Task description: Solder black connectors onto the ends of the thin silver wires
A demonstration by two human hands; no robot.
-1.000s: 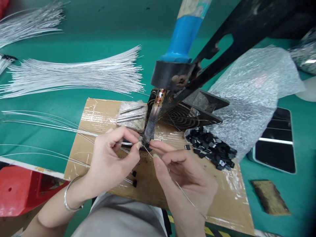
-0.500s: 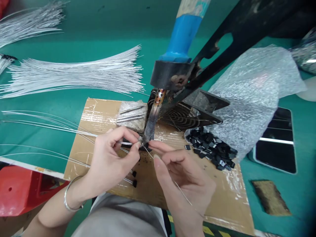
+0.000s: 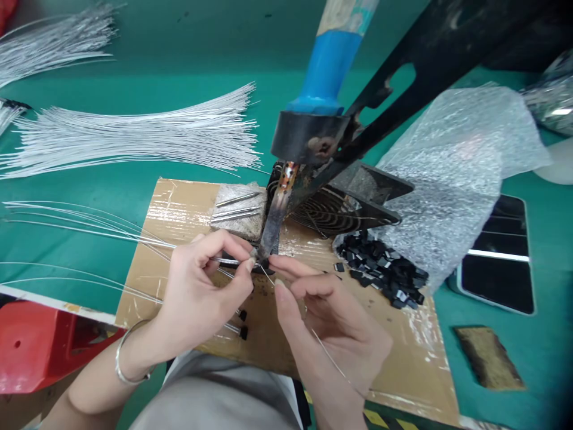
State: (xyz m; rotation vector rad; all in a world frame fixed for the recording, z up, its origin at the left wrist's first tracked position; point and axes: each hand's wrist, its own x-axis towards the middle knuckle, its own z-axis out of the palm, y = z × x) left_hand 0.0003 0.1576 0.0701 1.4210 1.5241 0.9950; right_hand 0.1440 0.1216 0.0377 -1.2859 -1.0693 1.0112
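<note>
Green covers the table (image 3: 192, 83), and brown cardboard (image 3: 403, 370) lies on it in the lower middle of the frame. The left hand (image 3: 206, 292) is just left of the middle. Its thumb and first finger are pinched together on a few pale wires (image 3: 156, 242), which stretch out to the left edge. A shiny bracelet (image 3: 119, 358) sits on that wrist.

Right of the middle, the right hand (image 3: 335, 322) has its thumb and finger closed on a thin silver wire (image 3: 330, 356). One end of it points up to the left fingertips, and the rest runs down across the palm. Above both hands hangs a soldering iron (image 3: 329, 65) with a blue handle, tipped down so its dark end is right by the left fingertips — I cannot tell if it touches what they hold.

Two small black ends (image 3: 243, 332) on wires stick out below the left hand. Just above that hand, thin metal sticks (image 3: 235, 215) lie on a fuzzy grey block (image 3: 248, 230). Behind the iron is a round black fan (image 3: 331, 215). To its right, little black pieces (image 3: 380, 269) make a pile by a clear bag (image 3: 456, 167) — a phone (image 3: 496, 280) is near the right edge. A big bunch of white wires (image 3: 143, 137) lies at upper left.
</note>
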